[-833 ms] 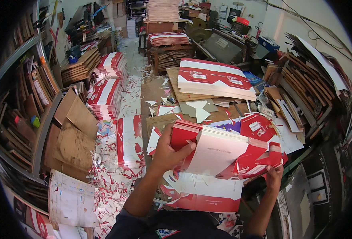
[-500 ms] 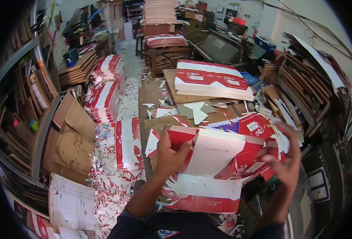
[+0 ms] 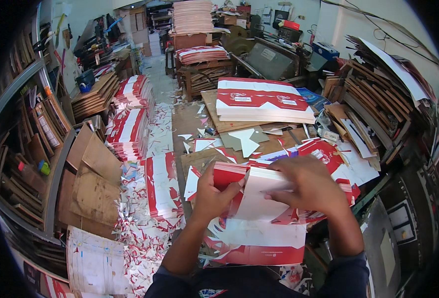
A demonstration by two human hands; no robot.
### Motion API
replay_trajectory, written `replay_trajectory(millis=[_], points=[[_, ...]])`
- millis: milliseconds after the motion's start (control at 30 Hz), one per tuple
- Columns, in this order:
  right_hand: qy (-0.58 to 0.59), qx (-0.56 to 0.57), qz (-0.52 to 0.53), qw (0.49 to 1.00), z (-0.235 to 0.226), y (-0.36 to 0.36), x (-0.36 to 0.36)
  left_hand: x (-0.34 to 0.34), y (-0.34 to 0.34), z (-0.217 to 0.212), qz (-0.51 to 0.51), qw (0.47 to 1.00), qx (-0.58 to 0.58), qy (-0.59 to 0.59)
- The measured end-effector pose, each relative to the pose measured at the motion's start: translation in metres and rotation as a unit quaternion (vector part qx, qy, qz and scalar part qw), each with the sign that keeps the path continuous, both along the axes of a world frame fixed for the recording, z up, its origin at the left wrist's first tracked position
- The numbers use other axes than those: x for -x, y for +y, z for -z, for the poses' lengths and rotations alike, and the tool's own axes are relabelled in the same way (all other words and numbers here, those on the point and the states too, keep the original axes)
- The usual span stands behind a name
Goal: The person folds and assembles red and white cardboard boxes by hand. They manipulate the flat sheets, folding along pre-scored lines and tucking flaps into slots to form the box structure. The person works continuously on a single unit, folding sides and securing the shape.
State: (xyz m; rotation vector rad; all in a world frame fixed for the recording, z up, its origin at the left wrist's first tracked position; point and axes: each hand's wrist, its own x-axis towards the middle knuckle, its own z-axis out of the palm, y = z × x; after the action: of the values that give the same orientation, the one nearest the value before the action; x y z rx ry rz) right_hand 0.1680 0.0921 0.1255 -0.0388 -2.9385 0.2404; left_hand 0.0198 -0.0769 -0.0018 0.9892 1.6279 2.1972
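A stack of red-and-white printed card sheets [image 3: 251, 201] stands tilted up in front of me, its white panel turned toward me. My left hand [image 3: 217, 193] grips its left end, thumb at the front over the red part. Across the right portion reaches my right hand [image 3: 306, 186], with the thumb on the white panel and the fingers bent over the upper edge. That hand hides much of the stack's right end. Below, more flat red-and-white sheets [image 3: 264, 254] lie close to my body.
Ahead on the worktable rests a thick stack of printed sheets [image 3: 264, 99]. Paper offcuts [image 3: 244, 141] are strewn over the wood. Further stacks [image 3: 127, 129] and heaped scraps [image 3: 147, 243] cover the floor at left. Wooden boards [image 3: 378, 97] lean at right; a metal shelf [image 3: 55, 184] stands left.
My right hand has moved left and inward from the stack's right end onto its white panel and upper edge. My left hand keeps its hold on the left end.
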Motion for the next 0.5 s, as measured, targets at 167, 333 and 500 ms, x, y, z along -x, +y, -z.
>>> replay_trajectory(millis=[167,333,500], points=[[0.163,0.167,0.159,0.959,0.004,0.052,-0.099,0.0,-0.002,-0.001,0.011,1.0,-0.005,-0.011],[0.314,0.478,0.153,0.806,0.112,0.108,-0.174,0.001,0.002,0.003,0.023,1.0,-0.006,-0.008],[0.432,0.544,0.196,0.692,0.199,0.104,-0.151,-0.002,0.007,-0.001,-0.011,1.0,-0.026,0.01]])
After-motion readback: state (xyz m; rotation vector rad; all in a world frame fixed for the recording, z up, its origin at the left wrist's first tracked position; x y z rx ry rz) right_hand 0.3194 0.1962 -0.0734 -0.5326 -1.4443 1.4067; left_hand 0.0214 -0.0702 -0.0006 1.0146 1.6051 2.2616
